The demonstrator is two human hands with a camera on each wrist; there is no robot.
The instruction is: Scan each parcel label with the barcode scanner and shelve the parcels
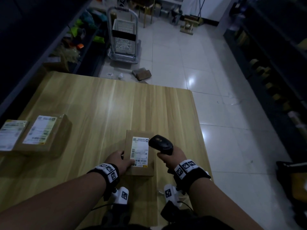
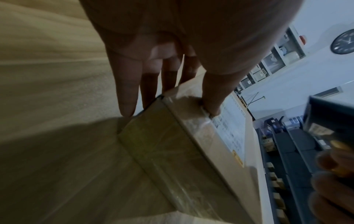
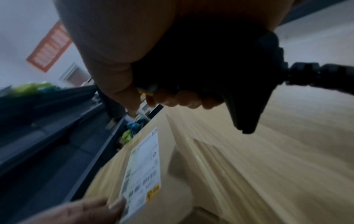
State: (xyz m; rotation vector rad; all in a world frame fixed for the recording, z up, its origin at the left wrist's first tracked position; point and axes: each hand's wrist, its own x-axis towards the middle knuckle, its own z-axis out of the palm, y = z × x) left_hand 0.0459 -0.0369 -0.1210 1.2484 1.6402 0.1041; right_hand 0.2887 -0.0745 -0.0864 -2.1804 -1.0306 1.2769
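Note:
A brown cardboard parcel (image 1: 142,170) with a white label (image 1: 140,151) lies flat near the front of the wooden table (image 1: 99,105). My left hand (image 1: 118,161) holds its near left corner, thumb (image 2: 213,97) on the label's edge and fingers (image 2: 126,91) down the side. My right hand (image 1: 173,157) grips a black barcode scanner (image 1: 160,144), whose head hovers over the parcel's far right part. The right wrist view shows the scanner handle (image 3: 201,60) in my fist and the label (image 3: 143,166) below it. Its cable (image 3: 325,75) trails off right.
Two more labelled parcels (image 1: 44,133) (image 1: 10,135) sit at the table's left edge. Beyond the table stand a metal trolley with a white basket (image 1: 123,35) and small boxes on the tiled floor (image 1: 142,74). Dark shelving runs along the left (image 1: 41,47) and the right (image 1: 274,72).

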